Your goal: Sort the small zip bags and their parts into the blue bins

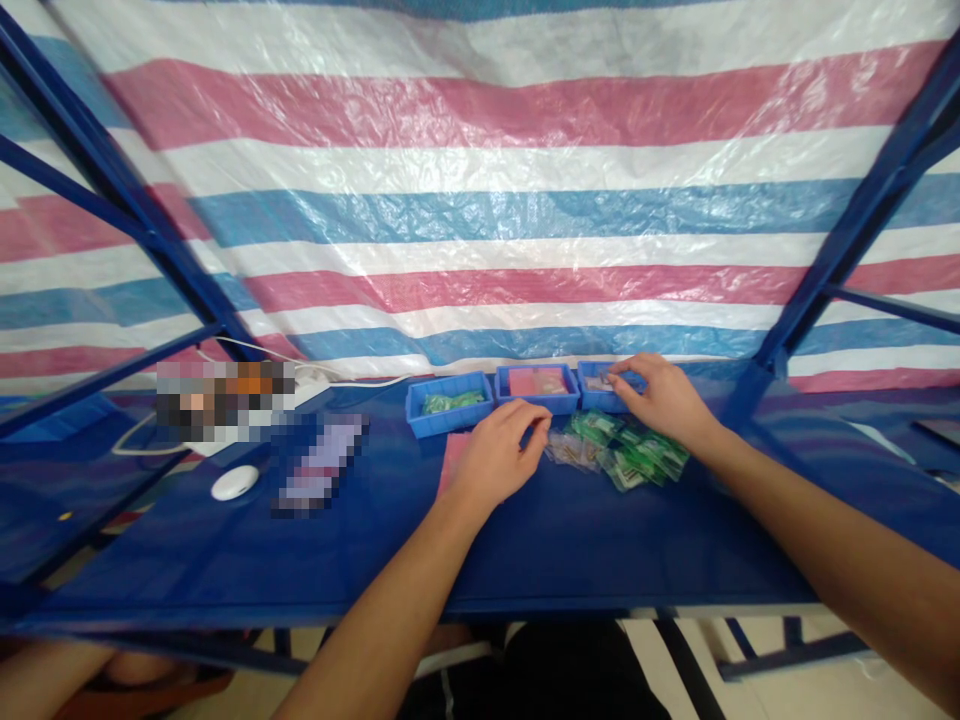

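Note:
My left hand (499, 450) rests on the blue table (525, 540) with its fingers curled, the fingertips touching the edge of a heap of small clear bags (622, 450) holding green parts. My right hand (660, 400) reaches over that heap to the rightmost blue tray (600, 395), its fingers pinched on a small bag at the tray's rim. The middle blue tray (536, 388) holds pink bags. The left blue tray (448, 403) holds green ones. A pink bag lies partly hidden under my left hand.
A white round object (235, 482) and blurred-out items lie at the table's left, with white cables behind them. A striped plastic sheet (480, 200) hangs behind the table. Blue frame bars (847, 240) slant up on both sides.

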A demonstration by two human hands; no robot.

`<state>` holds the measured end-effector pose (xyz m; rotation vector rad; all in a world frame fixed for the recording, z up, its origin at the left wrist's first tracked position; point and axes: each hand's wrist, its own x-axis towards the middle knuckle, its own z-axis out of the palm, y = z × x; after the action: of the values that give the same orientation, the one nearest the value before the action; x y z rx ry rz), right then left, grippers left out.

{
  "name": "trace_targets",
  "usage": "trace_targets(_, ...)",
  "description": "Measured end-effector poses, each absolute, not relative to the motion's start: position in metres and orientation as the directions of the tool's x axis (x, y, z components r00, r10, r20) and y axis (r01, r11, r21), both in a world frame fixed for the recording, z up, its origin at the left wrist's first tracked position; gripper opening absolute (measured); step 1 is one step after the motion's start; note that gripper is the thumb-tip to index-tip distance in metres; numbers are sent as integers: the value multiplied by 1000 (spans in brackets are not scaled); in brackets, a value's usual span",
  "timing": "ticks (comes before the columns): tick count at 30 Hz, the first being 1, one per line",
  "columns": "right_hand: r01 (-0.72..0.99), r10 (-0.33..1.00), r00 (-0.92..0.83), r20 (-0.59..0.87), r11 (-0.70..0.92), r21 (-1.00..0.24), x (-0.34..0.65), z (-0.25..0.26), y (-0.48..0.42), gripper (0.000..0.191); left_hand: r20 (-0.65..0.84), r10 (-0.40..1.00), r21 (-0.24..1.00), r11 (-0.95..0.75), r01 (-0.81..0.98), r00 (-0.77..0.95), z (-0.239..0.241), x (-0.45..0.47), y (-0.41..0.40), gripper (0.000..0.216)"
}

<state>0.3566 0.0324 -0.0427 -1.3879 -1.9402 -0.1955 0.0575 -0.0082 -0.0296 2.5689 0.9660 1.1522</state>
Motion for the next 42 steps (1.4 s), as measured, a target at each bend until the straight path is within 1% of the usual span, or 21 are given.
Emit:
trace_targets(3, 908, 804, -176, 568, 355, -222, 366, -49, 41, 30, 602, 627, 357, -765, 536, 494, -29, 52, -5, 18)
trace_targets(5, 915, 809, -189, 557, 352, -200, 369, -51, 43, 33, 598, 636, 339, -752, 566, 488, -28, 46, -2, 17)
trace_targets(9, 922, 781, -185, 596, 348, -171, 372, -52, 44, 39, 583, 654, 328, -733, 596, 483, -27, 37, 3, 16)
trace_targets(11, 921, 766, -174, 619, 348, -172, 371, -53, 44, 40, 572, 632, 315, -758, 571, 523, -26, 37, 1, 19)
trace_targets(15, 907, 741, -171, 649, 375, -190, 366, -55, 43, 36, 521, 515, 216, -851, 478, 681, -26, 50, -14, 34)
trace_targets(19, 875, 720, -182, 670, 429, -224, 359, -56, 41, 31, 412, 344, 123, -938, 323, 843, -31, 78, -39, 56)
trace_targets(20, 866, 717, -181, 673, 440, -236, 358, -56, 40, 30, 382, 311, 103, -950, 294, 870, -33, 85, -44, 60)
trace_targets(22, 852, 714, -174, 678, 454, -260, 356, -56, 39, 28, 345, 259, 67, -966, 251, 902, -38, 96, -50, 60)
trace_targets(26, 836, 710, -162, 686, 468, -286, 354, -55, 38, 26, 305, 269, 59, -963, 263, 914, -46, 103, -47, 49)
trace_targets(31, 821, 705, -172, 688, 488, -295, 353, -52, 35, 24, 335, 337, 78, -940, 331, 880, -48, 95, -36, 36)
trace_targets(36, 815, 700, -174, 692, 497, -297, 351, -49, 33, 23, 337, 380, 59, -921, 384, 861, -46, 89, -32, 24)
trace_targets(39, 810, 691, -176, 701, 507, -296, 349, -47, 30, 23, 356, 391, 39, -914, 405, 848, -44, 89, -32, 22)
trace_targets(42, 801, 672, -175, 720, 522, -293, 347, -43, 26, 21, 375, 414, 32, -900, 435, 829, -41, 88, -33, 24)
